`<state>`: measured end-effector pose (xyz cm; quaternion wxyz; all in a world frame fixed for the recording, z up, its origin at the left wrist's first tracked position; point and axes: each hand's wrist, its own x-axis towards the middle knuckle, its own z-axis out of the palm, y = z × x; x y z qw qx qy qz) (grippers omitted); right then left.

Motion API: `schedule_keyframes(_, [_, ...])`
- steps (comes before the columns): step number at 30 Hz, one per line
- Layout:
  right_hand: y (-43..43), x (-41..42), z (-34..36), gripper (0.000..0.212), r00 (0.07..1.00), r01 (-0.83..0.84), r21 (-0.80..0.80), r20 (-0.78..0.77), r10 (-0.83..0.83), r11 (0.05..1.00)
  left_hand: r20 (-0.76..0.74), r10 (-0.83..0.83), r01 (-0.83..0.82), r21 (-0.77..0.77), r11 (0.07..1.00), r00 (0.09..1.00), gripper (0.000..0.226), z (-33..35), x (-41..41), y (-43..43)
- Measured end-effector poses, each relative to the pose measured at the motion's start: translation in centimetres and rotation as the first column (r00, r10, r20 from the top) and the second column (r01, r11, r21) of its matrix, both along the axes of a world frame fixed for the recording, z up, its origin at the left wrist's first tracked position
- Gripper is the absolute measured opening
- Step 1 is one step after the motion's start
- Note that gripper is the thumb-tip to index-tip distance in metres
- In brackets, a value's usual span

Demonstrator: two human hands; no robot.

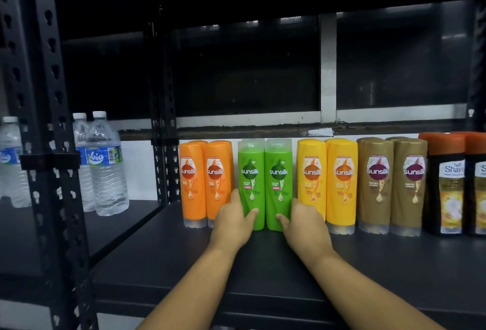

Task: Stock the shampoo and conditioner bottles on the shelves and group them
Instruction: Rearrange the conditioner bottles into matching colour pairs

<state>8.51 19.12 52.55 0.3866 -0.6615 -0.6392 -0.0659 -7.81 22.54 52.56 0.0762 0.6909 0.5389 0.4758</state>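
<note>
orange bottles (206, 182), green bottles (265, 184), yellow bottles (327, 185), gold-brown bottles (391, 185), black shelf (263, 264)

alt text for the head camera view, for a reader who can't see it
The left hand grips the left green bottle and the right hand grips the right green bottle, a shampoo pair standing side by side on a dark shelf. Orange bottles stand to their left, yellow bottles to their right.

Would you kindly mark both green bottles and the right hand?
left green bottle (250, 171), head view, on its logo.
right green bottle (278, 172), head view, on its logo.
right hand (305, 220), head view, back of the hand.
</note>
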Motion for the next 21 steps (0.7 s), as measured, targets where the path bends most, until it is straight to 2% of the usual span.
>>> schedule_keyframes(3, [0.2, 0.2, -0.1, 0.032, 1.0, 0.013, -0.019, 0.018, -0.013, 1.0, -0.019, 0.073, -0.072, 0.038, 0.997, 0.997, 0.033, 0.1, -0.1, 0.0])
schedule_keyframes(9, [0.0, 0.5, -0.2, 0.034, 0.999, 0.035, -0.07, 0.031, -0.033, 0.997, -0.013, 0.137, -0.135, 0.126, 0.983, 0.99, 0.027, 0.6, -0.4, -1.0])
schedule_keyframes(11, [-0.2, 0.8, -0.3, 0.033, 1.0, 0.019, -0.111, 0.013, -0.017, 0.994, -0.096, 0.119, -0.105, 0.145, 0.984, 0.988, 0.016, 0.7, -0.4, -1.3])
schedule_keyframes(13, [-0.6, 1.3, -0.3, 0.031, 0.999, -0.051, -0.159, 0.011, 0.053, 0.986, -0.247, 0.052, -0.017, 0.142, 0.99, 0.968, 0.012, 0.5, -0.3, -1.4])
schedule_keyframes(15, [-1.9, 2.4, -0.3, 0.033, 0.986, -0.153, -0.222, 0.032, 0.164, 0.963, -0.352, -0.082, 0.13, 0.113, 0.985, 0.932, 0.014, 0.3, 0.0, -1.4])
schedule_keyframes(18, [-5.1, 5.4, 0.2, 0.047, 0.954, -0.247, -0.333, 0.083, 0.289, 0.91, -0.438, -0.283, 0.328, 0.03, 0.944, 0.853, 0.015, 0.2, 1.0, -1.9])
schedule_keyframes(21, [-8.4, 8.6, 0.9, 0.039, 0.922, -0.269, -0.437, 0.139, 0.36, 0.858, -0.491, -0.422, 0.451, -0.066, 0.89, 0.762, 0.024, 0.2, 2.4, -2.8])
